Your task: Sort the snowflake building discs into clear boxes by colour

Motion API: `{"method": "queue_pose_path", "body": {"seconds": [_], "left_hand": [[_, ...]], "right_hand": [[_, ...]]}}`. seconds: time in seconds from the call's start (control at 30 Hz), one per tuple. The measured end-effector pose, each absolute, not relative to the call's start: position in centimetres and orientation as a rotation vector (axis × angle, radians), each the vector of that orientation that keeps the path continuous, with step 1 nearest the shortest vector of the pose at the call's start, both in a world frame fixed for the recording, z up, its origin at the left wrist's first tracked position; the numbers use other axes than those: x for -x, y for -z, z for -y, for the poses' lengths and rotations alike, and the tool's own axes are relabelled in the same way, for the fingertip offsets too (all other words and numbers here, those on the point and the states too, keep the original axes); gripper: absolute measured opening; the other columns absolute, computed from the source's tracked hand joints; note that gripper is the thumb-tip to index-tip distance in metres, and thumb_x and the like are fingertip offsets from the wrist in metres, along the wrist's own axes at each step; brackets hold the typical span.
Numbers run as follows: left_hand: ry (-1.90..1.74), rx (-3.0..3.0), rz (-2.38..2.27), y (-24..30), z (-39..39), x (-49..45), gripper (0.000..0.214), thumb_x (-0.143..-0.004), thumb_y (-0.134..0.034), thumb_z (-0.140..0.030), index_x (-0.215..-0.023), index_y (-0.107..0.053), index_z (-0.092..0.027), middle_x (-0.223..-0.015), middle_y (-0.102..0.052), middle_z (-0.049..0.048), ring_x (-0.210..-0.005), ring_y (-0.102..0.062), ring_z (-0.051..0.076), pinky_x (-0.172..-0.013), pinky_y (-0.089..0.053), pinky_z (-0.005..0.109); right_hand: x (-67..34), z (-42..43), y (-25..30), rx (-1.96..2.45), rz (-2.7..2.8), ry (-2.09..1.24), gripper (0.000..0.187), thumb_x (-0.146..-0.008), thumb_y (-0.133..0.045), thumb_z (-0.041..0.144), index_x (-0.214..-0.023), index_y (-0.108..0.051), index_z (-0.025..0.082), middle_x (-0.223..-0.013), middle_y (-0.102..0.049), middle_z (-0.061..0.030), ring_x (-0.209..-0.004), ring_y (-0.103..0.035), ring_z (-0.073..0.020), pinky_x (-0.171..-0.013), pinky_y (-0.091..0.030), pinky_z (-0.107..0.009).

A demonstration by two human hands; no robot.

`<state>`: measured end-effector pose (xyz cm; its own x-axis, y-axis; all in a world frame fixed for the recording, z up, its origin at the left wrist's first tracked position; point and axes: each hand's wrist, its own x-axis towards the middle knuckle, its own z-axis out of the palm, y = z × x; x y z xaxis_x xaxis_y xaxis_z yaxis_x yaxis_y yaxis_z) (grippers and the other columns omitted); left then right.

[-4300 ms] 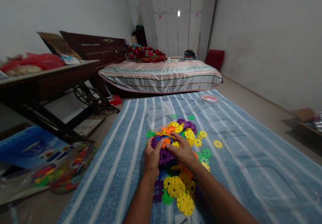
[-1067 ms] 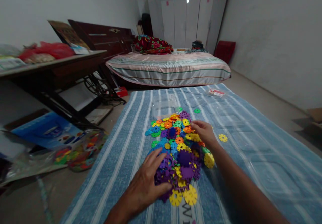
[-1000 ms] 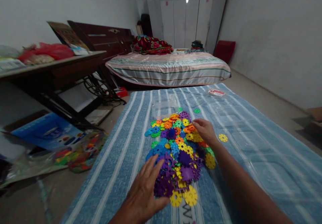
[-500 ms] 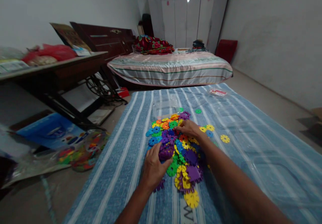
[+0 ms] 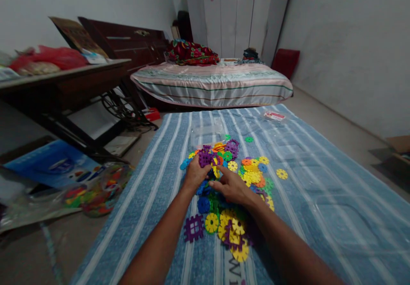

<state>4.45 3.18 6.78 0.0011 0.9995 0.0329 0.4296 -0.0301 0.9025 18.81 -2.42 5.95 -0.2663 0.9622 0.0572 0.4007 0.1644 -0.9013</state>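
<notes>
My left hand (image 5: 196,174) is closed around purple square interlocking pieces (image 5: 205,157), held up over the pile. Just right of it, my right hand (image 5: 233,186) has thumb and index finger apart. Its index fingertip is beside a yellow piece (image 5: 215,172), and whether it touches is unclear. Around both hands lie notched plastic discs in yellow, green, blue and orange, among them a yellow disc (image 5: 212,223) and a blue disc (image 5: 203,204). A loose purple square piece (image 5: 194,228) lies nearer to me. My right hand and forearm hide part of the pile.
The pieces lie on a blue striped cloth (image 5: 153,191). A clear plastic container (image 5: 206,134) stands behind them, and clear lids (image 5: 355,221) are at the right. On the floor at left sit bags of colourful pieces (image 5: 102,197). A bed (image 5: 211,84) is beyond.
My left hand has moved forward and up with purple pieces. My right hand has drawn back toward me, beside the left. Pieces in the pile have shifted, several toward the right.
</notes>
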Motion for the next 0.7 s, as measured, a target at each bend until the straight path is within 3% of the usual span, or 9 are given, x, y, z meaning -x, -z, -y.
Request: {"method": "queue_pose_path", "body": {"seconds": [0.17, 0.23, 0.33, 0.43, 0.57, 0.7], "left_hand": [[-1.002, -1.511, -1.352, -8.6, -3.1, -4.6, 0.058, -0.064, -0.068, -0.026, -0.119, -0.055, -0.015, -0.116, -0.065, 0.0125, -0.087, -0.066, 0.021, -0.066, -0.054, 0.029], [-0.930, -1.671, -1.475, -9.2, -1.6, -3.4, 0.050, -0.063, -0.068, -0.030, -0.110, -0.060, -0.015, -0.111, -0.067, 0.0115, -0.087, -0.066, 0.022, -0.073, -0.052, 0.032], [-0.531, -1.943, -1.671, -9.6, 2.0, -0.9, 0.035, -0.064, -0.067, -0.040, -0.092, -0.067, -0.018, -0.085, -0.069, 0.0055, -0.078, -0.065, 0.024, -0.071, -0.049, 0.032], [-0.317, -1.978, -1.692, -9.1, 5.1, 0.7, 0.028, -0.068, -0.064, -0.045, -0.083, -0.067, -0.022, -0.072, -0.066, 0.0013, -0.071, -0.064, 0.022, -0.064, -0.045, 0.029], [-0.492, -1.798, -1.725, -7.5, 6.1, 0.4, 0.039, -0.066, -0.067, -0.044, -0.095, -0.067, -0.019, -0.073, -0.065, 0.0014, -0.066, -0.062, 0.020, -0.059, -0.044, 0.028], [-0.581, -1.522, -1.607, -6.8, 5.2, -1.5, 0.051, -0.064, -0.071, -0.042, -0.106, -0.063, -0.014, -0.080, -0.067, 0.0041, -0.071, -0.063, 0.020, -0.055, -0.045, 0.025]], "right_hand": [[-20.0, 6.3, -6.8, 1.232, 1.827, -0.955, 0.034, -0.084, -0.054, 0.039, -0.111, -0.066, 0.020, -0.077, -0.069, -0.0024, -0.067, -0.060, -0.0185, -0.062, -0.044, -0.028], [-21.8, 7.6, -6.4, 1.331, 1.785, -0.769, 0.031, -0.084, -0.053, 0.038, -0.105, -0.069, 0.021, -0.087, -0.072, -0.0059, -0.078, -0.064, -0.0220, -0.072, -0.047, -0.032], [-24.6, 9.1, -5.1, 1.491, 1.726, -0.532, 0.032, -0.084, -0.052, 0.040, -0.102, -0.069, 0.021, -0.097, -0.072, -0.0096, -0.090, -0.065, -0.0257, -0.079, -0.047, -0.035], [-26.5, 9.7, -4.3, 1.700, 1.747, -0.461, 0.033, -0.084, -0.051, 0.042, -0.104, -0.068, 0.021, -0.097, -0.073, -0.0096, -0.084, -0.066, -0.0255, -0.071, -0.045, -0.033], [-26.4, 9.0, -4.6, 1.929, 1.774, -0.522, 0.033, -0.087, -0.049, 0.045, -0.104, -0.066, 0.022, -0.074, -0.071, -0.0049, -0.065, -0.064, -0.0209, -0.056, -0.035, -0.028], [-24.7, 8.2, -5.1, 1.933, 1.757, -0.566, 0.038, -0.087, -0.051, 0.047, -0.109, -0.066, 0.020, -0.070, -0.070, -0.0054, -0.066, -0.064, -0.0215, -0.055, -0.032, -0.027]]}}
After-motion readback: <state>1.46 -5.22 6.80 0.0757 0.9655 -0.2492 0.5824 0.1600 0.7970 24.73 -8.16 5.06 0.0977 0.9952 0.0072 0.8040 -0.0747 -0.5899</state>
